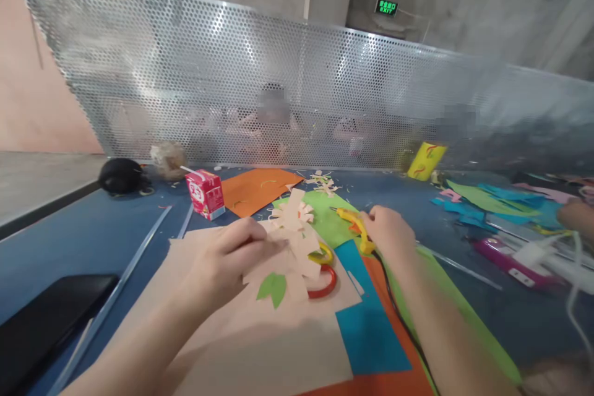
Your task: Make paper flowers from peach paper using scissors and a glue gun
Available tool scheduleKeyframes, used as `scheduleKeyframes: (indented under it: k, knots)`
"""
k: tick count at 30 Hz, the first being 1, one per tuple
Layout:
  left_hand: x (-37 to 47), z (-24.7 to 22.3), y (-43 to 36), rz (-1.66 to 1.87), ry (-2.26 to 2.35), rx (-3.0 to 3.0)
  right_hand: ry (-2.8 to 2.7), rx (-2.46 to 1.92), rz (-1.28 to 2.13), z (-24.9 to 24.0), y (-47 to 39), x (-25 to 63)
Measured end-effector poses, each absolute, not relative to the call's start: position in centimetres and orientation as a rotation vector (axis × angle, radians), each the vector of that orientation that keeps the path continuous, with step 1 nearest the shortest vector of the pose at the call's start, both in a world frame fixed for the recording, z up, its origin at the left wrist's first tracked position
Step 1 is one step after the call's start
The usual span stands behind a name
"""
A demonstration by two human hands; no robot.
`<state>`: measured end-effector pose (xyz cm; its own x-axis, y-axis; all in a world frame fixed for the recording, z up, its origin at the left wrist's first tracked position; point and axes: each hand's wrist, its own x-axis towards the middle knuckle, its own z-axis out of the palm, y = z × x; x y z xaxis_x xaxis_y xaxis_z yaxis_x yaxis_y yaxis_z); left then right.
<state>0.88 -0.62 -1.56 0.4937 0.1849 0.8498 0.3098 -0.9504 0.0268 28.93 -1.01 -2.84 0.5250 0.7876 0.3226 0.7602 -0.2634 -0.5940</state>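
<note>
My right hand (392,235) is closed around a yellow glue gun (353,219), whose metal tip points left and whose black cord (394,303) runs toward me. My left hand (232,253) has its fingers pinched together above pale peach paper; what lies between the fingertips is blurred. Just beyond them is a peach paper flower (297,213) with fringed petals. Scissors with a yellow handle loop (325,253) and a red handle loop (327,284) lie partly under cut paper. A green paper leaf (272,289) rests on the large peach sheet (260,346).
Blue (371,322), orange (260,189) and green paper (327,213) lie around. A pink drink carton (204,193) stands at left, near a black tablet-like slab (60,303). At right are a purple power strip (515,263) and another person's hand (578,216). Behind rises a perforated metal screen (185,74).
</note>
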Motion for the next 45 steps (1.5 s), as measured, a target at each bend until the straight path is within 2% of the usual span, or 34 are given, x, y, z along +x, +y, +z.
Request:
scheduleKeyframes:
  k: [5, 7, 11, 17, 21, 27, 34, 41, 45]
  knots:
    - [0.9, -1.9, -0.5, -1.454, -0.395, -2.66, -1.571, -1.586, 0.249, -1.0, -2.9, 24.6]
    - [1.0, -1.8, -0.8, -1.441, -0.397, -2.682, -1.65, -1.215, 0.451, -1.0, -3.8, 23.3]
    - [1.1, -1.4, -1.4, -1.411, -0.405, -2.73, -1.639, -1.044, 0.435, -1.3, -5.0, 22.2]
    - [1.4, -1.0, -2.0, -1.473, -0.432, -2.879, -1.677, -1.009, 0.262, -1.1, -5.9, 22.0]
    - [1.7, -0.8, -2.6, -1.577, -0.542, -2.948, -1.794, -0.971, 0.009, -1.0, -6.2, 22.3]
    - [1.7, 0.0, -2.6, -1.511, -0.451, -2.96, -2.012, -0.893, -0.329, -1.0, -6.3, 23.1]
    - [1.9, 0.6, -2.9, -1.56, -0.637, -2.936, -1.958, -1.227, -0.178, 0.4, -6.8, 22.3]
    - [1.3, 0.1, -2.8, -1.546, -0.787, -3.023, -2.021, -1.206, -0.125, 0.8, -7.1, 22.7]
    - [1.3, 0.1, -3.0, -1.654, -0.876, -3.03, -1.969, -1.206, -0.174, 0.3, -7.2, 22.2]
